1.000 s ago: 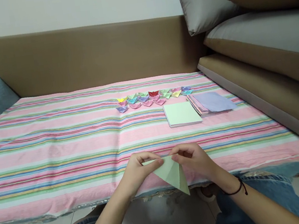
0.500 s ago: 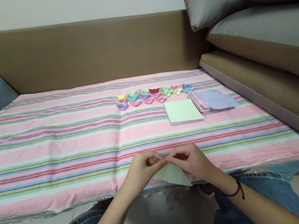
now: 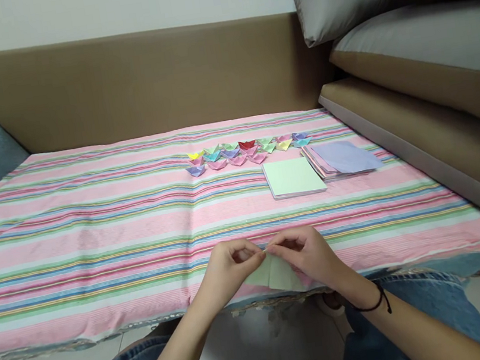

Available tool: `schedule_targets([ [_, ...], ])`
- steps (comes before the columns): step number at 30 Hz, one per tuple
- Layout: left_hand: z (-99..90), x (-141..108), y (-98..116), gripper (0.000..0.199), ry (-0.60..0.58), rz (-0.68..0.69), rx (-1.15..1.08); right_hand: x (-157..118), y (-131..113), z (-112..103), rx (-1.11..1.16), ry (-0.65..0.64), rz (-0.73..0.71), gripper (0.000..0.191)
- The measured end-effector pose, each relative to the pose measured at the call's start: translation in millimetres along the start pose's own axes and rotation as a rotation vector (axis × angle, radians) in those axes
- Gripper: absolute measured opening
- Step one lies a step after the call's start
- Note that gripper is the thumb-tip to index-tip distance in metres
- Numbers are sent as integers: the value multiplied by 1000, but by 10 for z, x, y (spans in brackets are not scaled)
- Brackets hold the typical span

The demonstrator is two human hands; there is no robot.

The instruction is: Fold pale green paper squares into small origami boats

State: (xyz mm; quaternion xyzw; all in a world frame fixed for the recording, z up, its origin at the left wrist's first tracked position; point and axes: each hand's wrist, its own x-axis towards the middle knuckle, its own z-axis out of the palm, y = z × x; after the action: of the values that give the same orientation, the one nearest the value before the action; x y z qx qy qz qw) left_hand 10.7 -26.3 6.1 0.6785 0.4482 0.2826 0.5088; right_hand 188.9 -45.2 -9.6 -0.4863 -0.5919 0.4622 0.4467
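- Taking the hands as the centre of the dial, the near edge of the pink, multicolour-striped cloth [image 3: 95, 235] runs just below them at 6 o'clock.
- The widest stretch of cloth, with most room for moving, spreads from 9 to 11 o'clock; a tall brown padded panel [image 3: 153, 81] bounds it at 12.
- At 2 o'clock, grey-and-brown fabric cushions [image 3: 427, 46], four in sight, close off that side.
- One pale green folded paper sheet [image 3: 284, 275] hangs beneath the fingertips, its creased panels flaring toward 6 o'clock over the cloth's near edge.
- The left hand [image 3: 229, 266] and right hand [image 3: 307, 252] both pinch its top, thumbs and forefingers narrow, tips nearly meeting.
- Eighteen small folded-paper boats [image 3: 249, 152] in mixed colours sit around 12 o'clock: two rows of seven, then four in front.
- Two paper stacks: one square, pale green-topped stack [image 3: 294, 176] at 1 o'clock; one looser, lavender-topped stack [image 3: 347, 157] at 2. Their sheets cannot be counted.
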Motion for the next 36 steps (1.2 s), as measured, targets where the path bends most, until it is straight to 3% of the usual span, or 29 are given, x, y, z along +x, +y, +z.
schedule_targets([
  [4,-127,6,10,22,43,-13,-5,69,-2,-169,124,117,91,19],
  [6,-176,6,10,24,53,-20,-7,93,3,-224,168,117,137,20],
  [13,-260,3,18,27,33,-84,-48,91,-17,-250,234,119,189,16],
  [17,-309,-10,46,25,108,-86,-98,87,9,-278,370,181,213,15],
  [21,-190,-19,49,22,149,-35,-273,87,63,-215,652,147,307,16],
  [25,53,-1,16,46,-68,16,-511,84,83,-102,800,52,380,17],
  [27,139,12,-5,48,-98,64,-581,76,86,-66,829,13,376,16],
  [30,196,28,-41,44,-89,107,-647,54,87,-32,784,10,343,18],
  [36,272,45,-121,37,-5,107,-716,22,73,31,418,271,118,21],
])
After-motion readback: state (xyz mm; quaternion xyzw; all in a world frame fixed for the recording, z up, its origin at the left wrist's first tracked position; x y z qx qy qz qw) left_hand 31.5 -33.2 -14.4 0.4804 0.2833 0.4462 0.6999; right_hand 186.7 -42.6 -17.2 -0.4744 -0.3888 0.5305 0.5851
